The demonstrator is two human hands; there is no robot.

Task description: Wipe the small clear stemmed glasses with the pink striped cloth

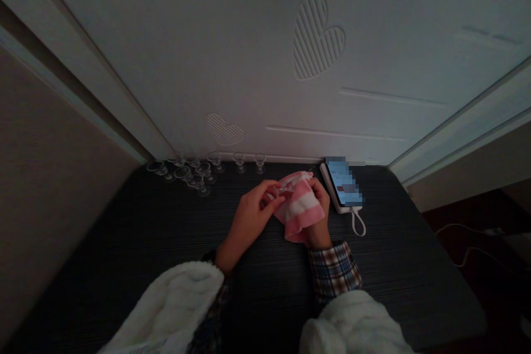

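Over the middle of the dark table, my left hand (258, 207) pinches a small clear stemmed glass (285, 188) between thumb and fingers. A pink and white striped cloth (302, 207) lies around and under that glass. My right hand (320, 204) is closed on the cloth from the right, and most of its fingers are hidden by the fabric. The cloth's lower end hangs down in front of my right wrist. Part of the glass is covered by my fingers and the cloth.
Several small stemmed glasses (194, 174) stand grouped at the table's back left, with two more (239, 161) nearer the middle. A lit phone (343, 182) rests on a white object with a looped strap (359, 222) at right. A white panel (265, 66) rises behind the dark table (174, 238).
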